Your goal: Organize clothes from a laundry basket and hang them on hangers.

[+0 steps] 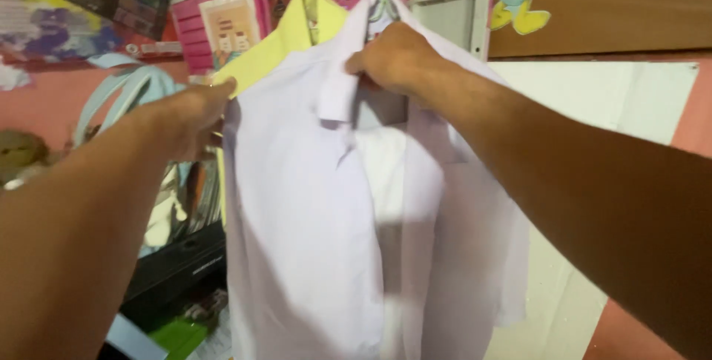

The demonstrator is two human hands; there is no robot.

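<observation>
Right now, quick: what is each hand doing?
Left hand: closed on the left shoulder edge of the white shirt.
Right hand: pinching the shirt's collar, just below the hanger.

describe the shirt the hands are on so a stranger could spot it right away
On the pink wall, two garments hang on hangers. The white shirt hangs in front, right hand pinching its collar, left hand at its shoulder. Unlike the yellow garment behind, it is white and open-fronted.
</observation>
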